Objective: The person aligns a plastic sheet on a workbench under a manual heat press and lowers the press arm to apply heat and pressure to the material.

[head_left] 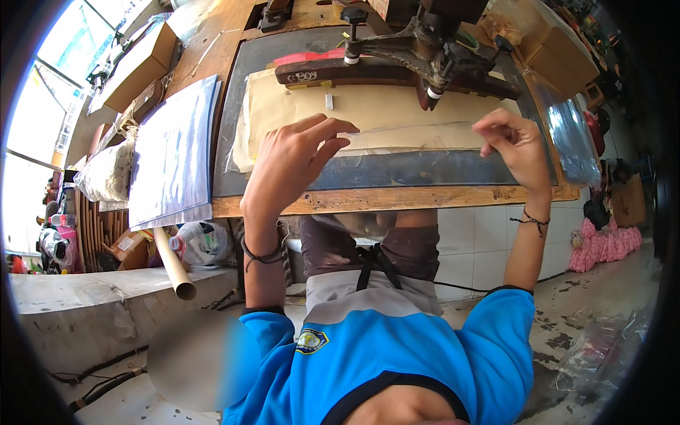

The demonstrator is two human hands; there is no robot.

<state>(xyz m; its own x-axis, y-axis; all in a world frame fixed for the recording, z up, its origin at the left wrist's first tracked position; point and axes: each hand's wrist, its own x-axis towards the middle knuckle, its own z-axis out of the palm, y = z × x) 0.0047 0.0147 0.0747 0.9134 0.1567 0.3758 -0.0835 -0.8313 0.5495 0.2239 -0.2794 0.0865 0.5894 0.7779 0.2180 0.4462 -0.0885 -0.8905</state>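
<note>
A thin clear plastic sheet (pixel 418 134) stretches between my two hands, low over tan paper (pixel 397 106) on the worktable; its outline is faint. My left hand (pixel 290 159) pinches its left end with thumb and forefinger. At the other end my right hand (pixel 516 147) has its fingers curled in a pinch, apparently on the sheet, though the fingertips partly hide the grip. Just beyond my hands a dark metal press bar (pixel 397 73) crosses above the paper, carried by a heavy cast bracket (pixel 414 49). A small white piece (pixel 329 101) lies on the paper below the bar.
A stack of clear plastic sheets (pixel 173 149) rests at the table's left, with a cardboard box (pixel 145 67) behind. More clear plastic (pixel 572 142) hangs at the right edge. The table's wooden front edge (pixel 397 200) lies before me. A cardboard tube (pixel 175 265) sticks out below left.
</note>
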